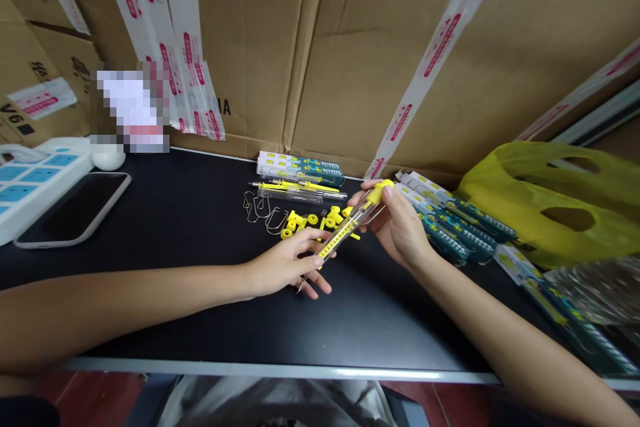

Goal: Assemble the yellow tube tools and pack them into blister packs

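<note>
A clear tubular spring scale [343, 232] with a yellow graduated strip is held at a slant above the black table. My right hand [403, 225] pinches its yellow cap at the upper end, where a wire loop shows beside the tube. Thumb and fingers of my left hand [285, 265] close on the lower end, and a thin metal hook sticks out below. Just beyond my left hand lie small yellow plastic parts [297, 219] and several bent wire hooks [257, 207]. Further back rest more tubes with yellow inner pieces [295, 187].
Spring scale boxes [327, 169] stand at the back, and more green-and-white boxes [450, 227] lie at the right beside a yellow plastic bag [520, 207]. A phone [75, 208] and a white power strip [35, 180] occupy the left. Cardboard cartons [265, 47] wall off the back.
</note>
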{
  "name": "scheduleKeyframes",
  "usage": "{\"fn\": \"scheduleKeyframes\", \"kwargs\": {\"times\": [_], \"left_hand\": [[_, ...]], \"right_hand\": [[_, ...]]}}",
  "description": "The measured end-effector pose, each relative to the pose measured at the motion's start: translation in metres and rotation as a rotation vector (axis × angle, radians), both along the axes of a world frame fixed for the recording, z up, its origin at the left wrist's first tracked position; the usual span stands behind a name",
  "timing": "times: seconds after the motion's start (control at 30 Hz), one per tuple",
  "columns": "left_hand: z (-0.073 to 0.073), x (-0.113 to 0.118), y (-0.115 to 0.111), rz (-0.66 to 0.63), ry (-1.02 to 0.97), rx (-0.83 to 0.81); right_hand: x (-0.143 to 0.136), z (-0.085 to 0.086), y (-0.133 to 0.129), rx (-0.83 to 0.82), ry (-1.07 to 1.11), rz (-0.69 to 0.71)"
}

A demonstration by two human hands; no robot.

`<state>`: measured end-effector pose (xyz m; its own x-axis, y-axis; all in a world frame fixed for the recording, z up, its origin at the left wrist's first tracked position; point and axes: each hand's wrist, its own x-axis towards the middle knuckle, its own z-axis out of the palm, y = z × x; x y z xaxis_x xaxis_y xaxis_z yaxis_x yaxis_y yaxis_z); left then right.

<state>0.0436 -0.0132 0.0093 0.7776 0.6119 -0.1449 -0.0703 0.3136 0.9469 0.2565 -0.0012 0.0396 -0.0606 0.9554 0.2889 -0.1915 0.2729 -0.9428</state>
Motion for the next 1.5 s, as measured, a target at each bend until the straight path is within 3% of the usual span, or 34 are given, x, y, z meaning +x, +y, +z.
{"fn": "scheduleKeyframes", "kwargs": {"times": [0.53,0.83,1.03,1.27,1.5], "left_hand": [[0.003,-0.001,-0.009,-0.218,0.024,0.026],[-0.001,-0.001,-0.009,-0.225,0.003,0.028],[0.001,0.0,-0.01,-0.222,0.037,0.023],[0.004,0.0,-0.011,-0.224,0.042,-0.001],[0.005,0.0,-0.011,-0.232,0.063,0.0]], "right_hand": [[0.011,0.01,0.005,0.0,-0.069,-0.118],[0.0,0.007,-0.003,-0.018,-0.003,-0.042],[0.014,0.011,0.007,0.007,-0.05,-0.147],[0.006,0.007,0.002,-0.03,-0.068,-0.074],[0.013,0.007,0.009,-0.02,-0.072,-0.158]]}}
